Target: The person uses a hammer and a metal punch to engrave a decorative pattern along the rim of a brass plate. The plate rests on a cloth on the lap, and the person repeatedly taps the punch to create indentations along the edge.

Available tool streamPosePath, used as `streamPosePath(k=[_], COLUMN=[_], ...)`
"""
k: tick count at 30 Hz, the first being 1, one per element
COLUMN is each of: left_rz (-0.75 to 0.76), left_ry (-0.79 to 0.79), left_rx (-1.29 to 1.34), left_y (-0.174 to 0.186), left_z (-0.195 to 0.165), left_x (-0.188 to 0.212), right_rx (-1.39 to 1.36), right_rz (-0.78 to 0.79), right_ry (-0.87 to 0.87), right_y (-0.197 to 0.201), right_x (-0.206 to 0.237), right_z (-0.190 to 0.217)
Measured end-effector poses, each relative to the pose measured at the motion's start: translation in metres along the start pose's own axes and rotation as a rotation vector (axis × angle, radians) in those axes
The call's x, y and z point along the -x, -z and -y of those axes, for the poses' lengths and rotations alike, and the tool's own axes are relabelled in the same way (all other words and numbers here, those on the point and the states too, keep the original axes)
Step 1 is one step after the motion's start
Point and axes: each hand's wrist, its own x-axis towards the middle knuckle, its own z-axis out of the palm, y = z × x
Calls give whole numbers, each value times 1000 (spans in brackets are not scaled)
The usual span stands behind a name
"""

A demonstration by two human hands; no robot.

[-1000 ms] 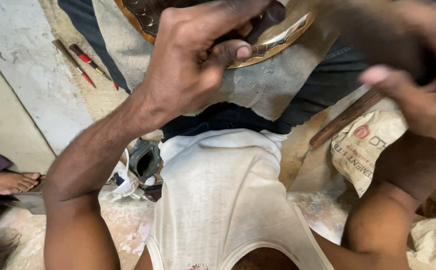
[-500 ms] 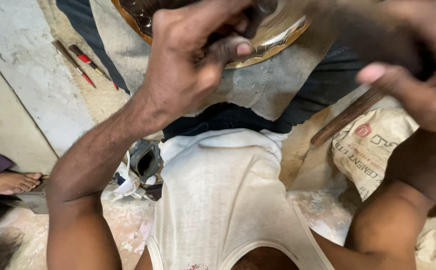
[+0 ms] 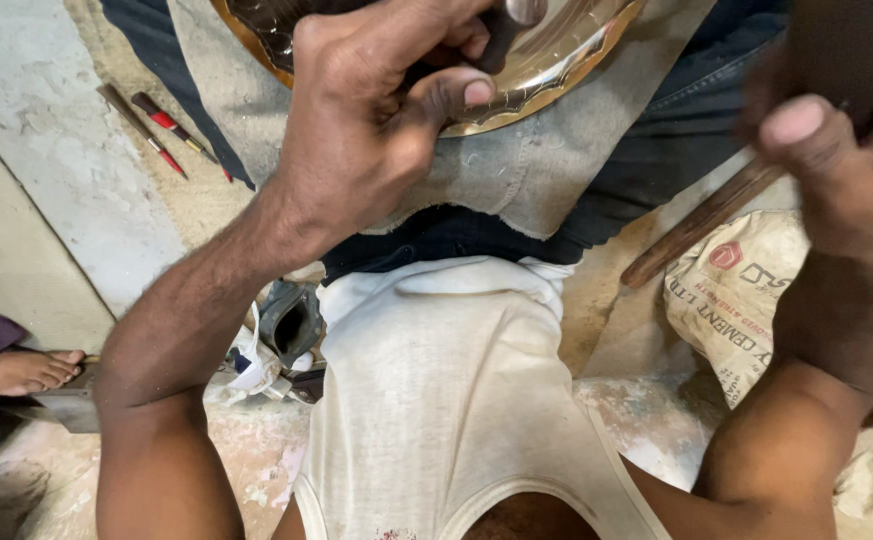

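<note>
Red-handled tools (image 3: 162, 128) lie unmoved on the floor at far left. My left hand (image 3: 377, 120) remains pinched on a dark metal punch (image 3: 502, 30), its tip on the brass plate (image 3: 557, 60) across my lap. The plate sits slightly higher than before. My right hand (image 3: 847, 150) stays fisted on a wooden handle (image 3: 702, 225). Below it lies a beige sack (image 3: 747, 300) with a red mark
</note>
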Motion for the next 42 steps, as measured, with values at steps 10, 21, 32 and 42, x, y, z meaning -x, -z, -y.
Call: streamPosePath(k=[10,21,32,42], left_rz=[10,85,107,55], left_ry=[-17,-23,8,-9], left_rx=[-34,77,-48,42], left_y=[1,-2,-1,-5], left_z=[1,2,-3,6], left_x=[-1,-8,-13,-3], right_rx=[490,68,216,-30], right_rz=[222,-64,-1,-102], right_ry=[105,179,204,138], right_y=[-4,-9,-11,-3], right_x=[-41,-25,-18,-12], right_z=[97,60,76,31])
